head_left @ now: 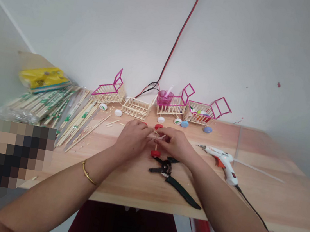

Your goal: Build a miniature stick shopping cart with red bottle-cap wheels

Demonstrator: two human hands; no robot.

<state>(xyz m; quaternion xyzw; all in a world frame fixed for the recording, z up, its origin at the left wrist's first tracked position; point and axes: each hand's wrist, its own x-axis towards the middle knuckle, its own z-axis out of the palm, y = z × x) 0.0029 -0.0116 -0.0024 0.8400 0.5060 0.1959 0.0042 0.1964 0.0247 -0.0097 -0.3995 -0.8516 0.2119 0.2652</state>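
Observation:
Both hands meet over the middle of the table at a small frame of wooden sticks with red bottle-cap wheels [155,154]. My left hand [133,139] is closed at its left side, its fingers covering much of it. From the right, my right hand [174,142] has thumb and fingers pinched at a thin pale piece [160,136] over the stick axle; its exact kind is unclear. Just below the frame lie wire strippers [166,168] with dark handles, jaws toward the frame.
A white hot glue gun [224,161] lies right, its cord running off the front edge. Several stick carts [138,107] with cap wheels line the wall, one holding a purple cup [165,98]. Wrapped chopsticks [46,107], loose sticks and a yellow packet [44,78] fill the left.

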